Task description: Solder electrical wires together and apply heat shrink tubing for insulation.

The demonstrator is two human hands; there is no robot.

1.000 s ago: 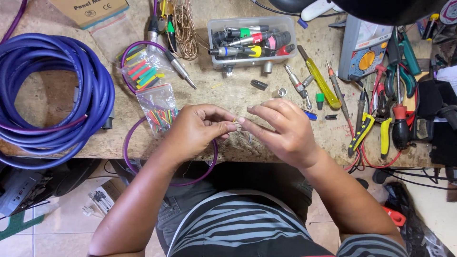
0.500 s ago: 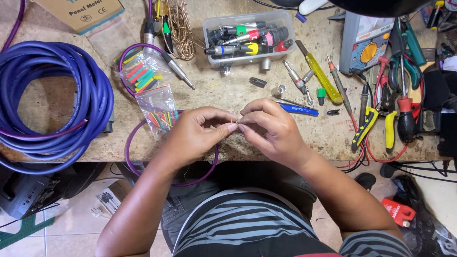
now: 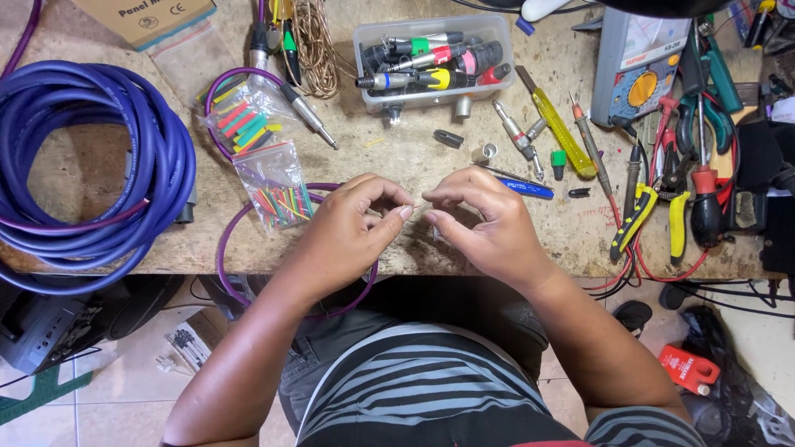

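While both hands meet at the near edge of the desk (image 3: 397,157), the left hand (image 3: 352,228) has thumb and forefinger pressed together as if pinching something tiny, too small to tell what. Right hand (image 3: 480,219) is curled the same way, fingertips nearly touching the left ones, item between them not visible. Purple cable (image 3: 240,223) loops under the left wrist and hangs off the desk edge toward 6 o'clock. At 10 o'clock from the left hand: small clear bag of coloured tubing bits (image 3: 277,192), with a second such bag (image 3: 244,120) farther out along 10 o'clock. Big coil of blue cable (image 3: 91,165) at 9 o'clock, well apart. At 12 o'clock, clear plastic box (image 3: 435,62) full of plugs with coloured bands. Loose metal plug parts (image 3: 484,151) just beyond the right hand at 12 o'clock. Blue pen (image 3: 526,188) near the right hand's knuckles at 1 o'clock. Yellow screwdriver (image 3: 559,124) at 1 o'clock, farther out. Pliers and cutters (image 3: 687,190) at 3 o'clock, well apart. Meter (image 3: 638,66) at 2 o'clock, far corner. Cardboard box (image 3: 145,16) at 11 o'clock, top edge.
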